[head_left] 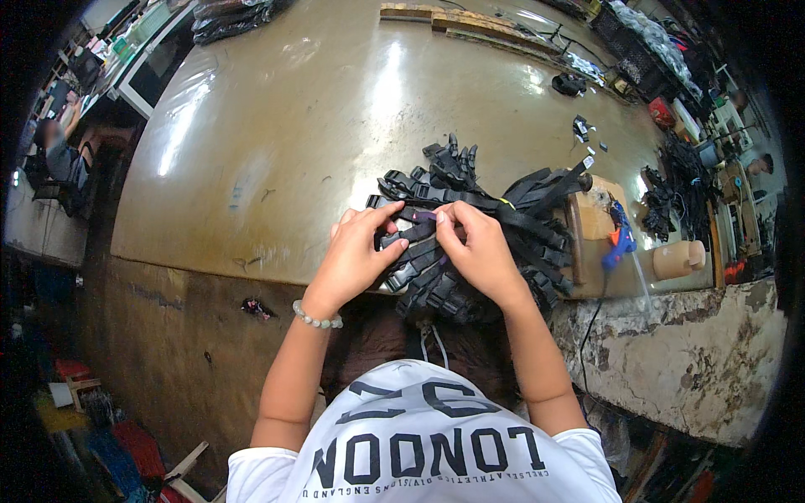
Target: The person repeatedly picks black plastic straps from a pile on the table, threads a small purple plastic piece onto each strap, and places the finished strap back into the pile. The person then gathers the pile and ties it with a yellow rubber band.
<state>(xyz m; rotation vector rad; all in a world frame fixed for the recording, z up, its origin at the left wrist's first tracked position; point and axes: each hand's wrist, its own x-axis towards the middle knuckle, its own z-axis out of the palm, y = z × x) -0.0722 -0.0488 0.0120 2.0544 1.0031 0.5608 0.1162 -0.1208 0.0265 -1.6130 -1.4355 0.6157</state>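
Strap (412, 228) lay at the near edge of the broad surface (277, 168), among the pile (537, 197) of black webbing and buckles (403, 275), in front of the wearer's middle. Right hand (480, 251) had its grip closed, thumb against forefinger, on the strap's dark upper end. Left hand (355, 251) set thumb and forefinger a little apart beside the same piece; webbing was black on black there, so I could not tell whether that grip bore on it. Doing this well seemed to ask for a steadying left hand and fine work from the right fingertips only, with the webbing flat and untwisted. Loose neighbours crowded close; a sleeve of slack could snag, so parting them first looked wise. Yellow tie (507, 204) sat just beyond the right hand, best left undisturbed.
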